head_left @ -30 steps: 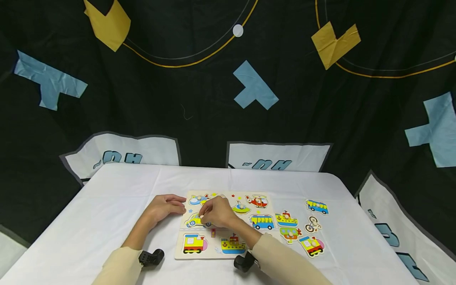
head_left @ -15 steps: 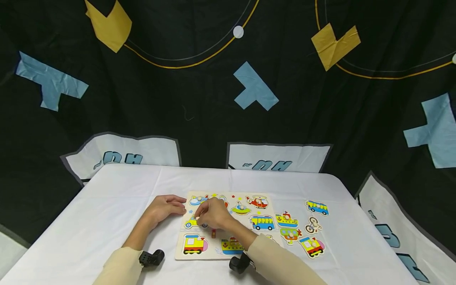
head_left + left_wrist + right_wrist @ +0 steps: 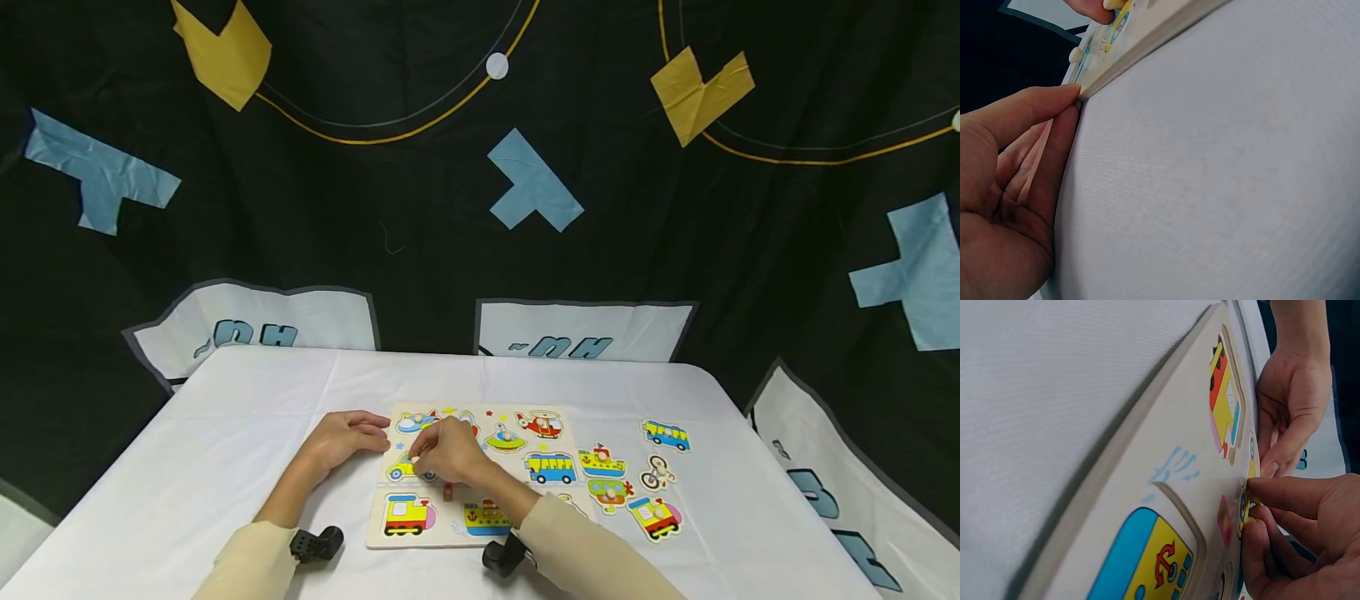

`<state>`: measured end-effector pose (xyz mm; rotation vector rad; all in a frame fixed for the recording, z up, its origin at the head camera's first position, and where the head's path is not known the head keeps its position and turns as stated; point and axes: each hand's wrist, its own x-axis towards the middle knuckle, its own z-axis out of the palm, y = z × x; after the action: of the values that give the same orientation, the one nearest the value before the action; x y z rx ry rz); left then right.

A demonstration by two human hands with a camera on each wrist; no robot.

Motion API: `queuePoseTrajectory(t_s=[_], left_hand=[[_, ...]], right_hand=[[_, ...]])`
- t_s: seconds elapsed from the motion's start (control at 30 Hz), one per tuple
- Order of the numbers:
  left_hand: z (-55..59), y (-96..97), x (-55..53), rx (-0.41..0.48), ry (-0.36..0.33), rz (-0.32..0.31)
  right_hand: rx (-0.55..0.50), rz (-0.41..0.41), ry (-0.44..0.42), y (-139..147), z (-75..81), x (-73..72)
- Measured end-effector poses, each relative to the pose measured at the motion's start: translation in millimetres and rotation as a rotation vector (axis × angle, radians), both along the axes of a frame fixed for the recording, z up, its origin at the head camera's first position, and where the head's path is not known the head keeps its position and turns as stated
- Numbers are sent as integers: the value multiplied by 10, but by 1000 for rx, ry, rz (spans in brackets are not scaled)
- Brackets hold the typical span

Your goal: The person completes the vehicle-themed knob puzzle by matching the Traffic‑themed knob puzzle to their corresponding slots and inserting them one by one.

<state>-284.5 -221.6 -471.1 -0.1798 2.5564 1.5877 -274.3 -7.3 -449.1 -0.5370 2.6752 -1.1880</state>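
Note:
A yellow car puzzle piece (image 3: 400, 468) lies at the left of a wooden peg puzzle board (image 3: 448, 523). My right hand (image 3: 448, 450) pinches its pale knob between thumb and fingers. In the right wrist view, those fingertips meet low over the board at the car (image 3: 1245, 509), hiding part of it. My left hand (image 3: 341, 437) rests on the white cloth beside the board. Its thumb and fingertip touch the board's left edge in the left wrist view. The airplane (image 3: 417, 422), spinning-top-shaped piece (image 3: 506, 438) and helicopter (image 3: 540, 424) lie along the board's far row.
Right of the board lie loose pieces: a bus (image 3: 667, 435), a ship (image 3: 602, 462), a bicycle (image 3: 657, 473), a red-and-green vehicle (image 3: 610, 493) and a train (image 3: 655, 518). Printed bus (image 3: 551, 467), train (image 3: 408, 514) and ship (image 3: 486, 518) pictures show on the board.
Over the first half second my right hand shifts slightly left with the car piece, then stays nearly still. The left hand keeps its place at the board's edge.

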Motion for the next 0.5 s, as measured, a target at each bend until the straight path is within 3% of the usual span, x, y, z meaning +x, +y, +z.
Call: queuePoseTrajectory(t_s=[0.27,0.5], left_hand=[[-31,-16,2,-8,-7,11],[-20,10,2,-2,-5,16]], right_hand=[[-17,-12,-35,65,38,0],[-28,-46,30,333,150,-88]])
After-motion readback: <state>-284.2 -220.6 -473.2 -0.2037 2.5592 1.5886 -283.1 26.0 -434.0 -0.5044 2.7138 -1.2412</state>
